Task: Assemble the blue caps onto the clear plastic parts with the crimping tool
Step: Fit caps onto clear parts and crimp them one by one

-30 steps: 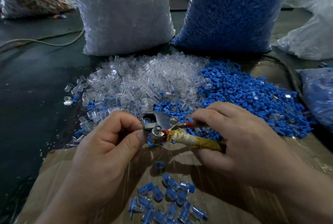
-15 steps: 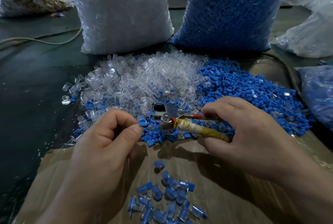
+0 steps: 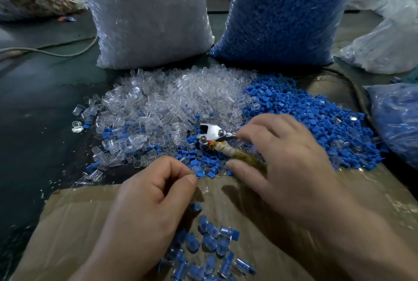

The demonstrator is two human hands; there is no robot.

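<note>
Steel crimping tool [image 3: 212, 134], gripped by my right hand [image 3: 285, 163], rests over blue caps [image 3: 298, 113]. Left hand [image 3: 156, 192] curls beside it; contents indiscernible.

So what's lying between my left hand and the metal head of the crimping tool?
In the head view, a scatter of loose blue caps fills the stretch between the left hand and the crimping tool.

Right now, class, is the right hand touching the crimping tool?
Touching: head view shows the right hand gripping the crimping tool by its wrapped handles.
</note>
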